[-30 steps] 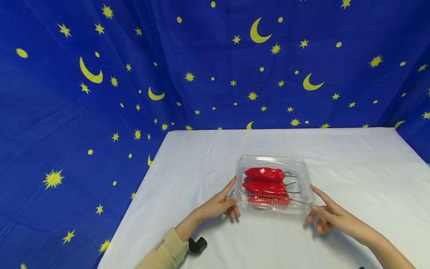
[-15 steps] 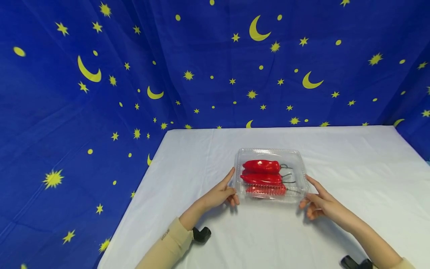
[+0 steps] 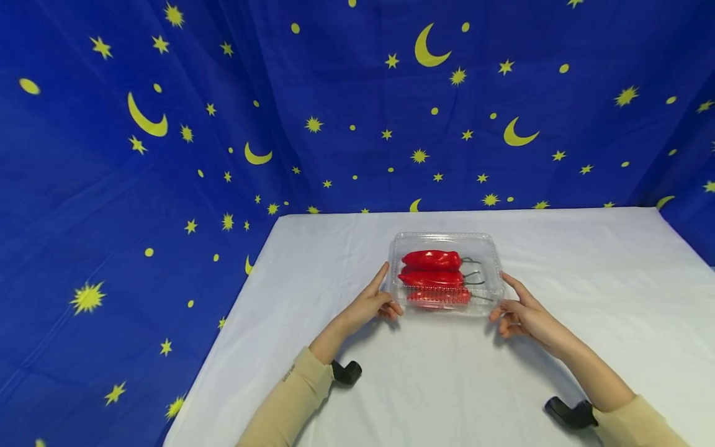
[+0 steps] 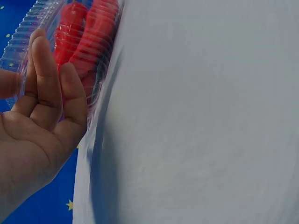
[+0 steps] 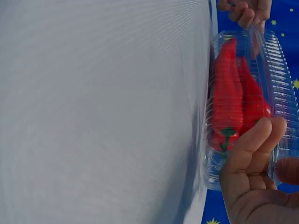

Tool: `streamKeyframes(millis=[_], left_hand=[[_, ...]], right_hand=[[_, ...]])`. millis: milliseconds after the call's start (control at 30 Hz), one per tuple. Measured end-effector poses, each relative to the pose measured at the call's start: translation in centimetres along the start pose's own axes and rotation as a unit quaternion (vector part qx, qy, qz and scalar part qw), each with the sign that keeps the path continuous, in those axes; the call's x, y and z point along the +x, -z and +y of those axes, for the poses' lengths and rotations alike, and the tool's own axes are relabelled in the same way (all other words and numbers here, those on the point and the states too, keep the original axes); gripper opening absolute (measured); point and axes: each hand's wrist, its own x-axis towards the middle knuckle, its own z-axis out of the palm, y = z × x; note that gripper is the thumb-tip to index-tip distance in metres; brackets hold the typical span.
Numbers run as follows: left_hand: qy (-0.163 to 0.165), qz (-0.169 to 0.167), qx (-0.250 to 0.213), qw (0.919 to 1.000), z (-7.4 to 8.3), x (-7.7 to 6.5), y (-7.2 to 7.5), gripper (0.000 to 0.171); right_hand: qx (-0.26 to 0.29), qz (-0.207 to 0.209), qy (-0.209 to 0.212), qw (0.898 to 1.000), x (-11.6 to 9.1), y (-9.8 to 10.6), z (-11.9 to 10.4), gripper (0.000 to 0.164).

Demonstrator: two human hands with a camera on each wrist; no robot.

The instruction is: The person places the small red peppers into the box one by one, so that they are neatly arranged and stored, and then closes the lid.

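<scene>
A clear plastic clamshell box [image 3: 486,248] with its lid down lies across the middle of the white table. Through its walls show long red peppers [image 3: 431,277] with thin green stems pointing right. My left hand [image 3: 365,307] holds the box's left side, index finger stretched along it. On the opposite side my right hand [image 3: 533,320] holds the box the same way. In both wrist views the rim passes between thumb and fingers: left hand [image 4: 42,121], right hand [image 5: 254,172]. Whether the box's underside touches the table cannot be told.
A white cloth covers the table [image 3: 447,379], its far edge meeting a blue curtain [image 3: 357,93] with yellow moons and stars. The curtain also runs along the left side. Black wrist-worn devices [image 3: 347,373] stick out near both sleeves.
Both hands have moved the box away from the person, toward the table's far edge, and slightly left. The grip looks the same. More of the right sleeve and its black device has come into view.
</scene>
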Motion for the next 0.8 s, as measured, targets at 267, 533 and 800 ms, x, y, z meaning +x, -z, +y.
streamKeyframes(millis=[267,533,800], left_hand=[[-0.026,0.012,-0.019,0.9994,-0.5,-0.1,-0.3,0.073],[-0.05,0.02,-0.041,0.9977,-1.1,-0.4,-0.7,0.071],[-0.038,0.015,-0.038,0.9985,-0.8,-0.5,-0.8,0.07]], right_hand=[[0.011,0.008,0.006,1.0,0.2,0.0,0.0,0.063],[0.029,-0.004,0.033,0.999,0.3,0.1,0.5,0.064],[0.024,-0.003,0.035,0.999,0.3,0.0,0.6,0.063]])
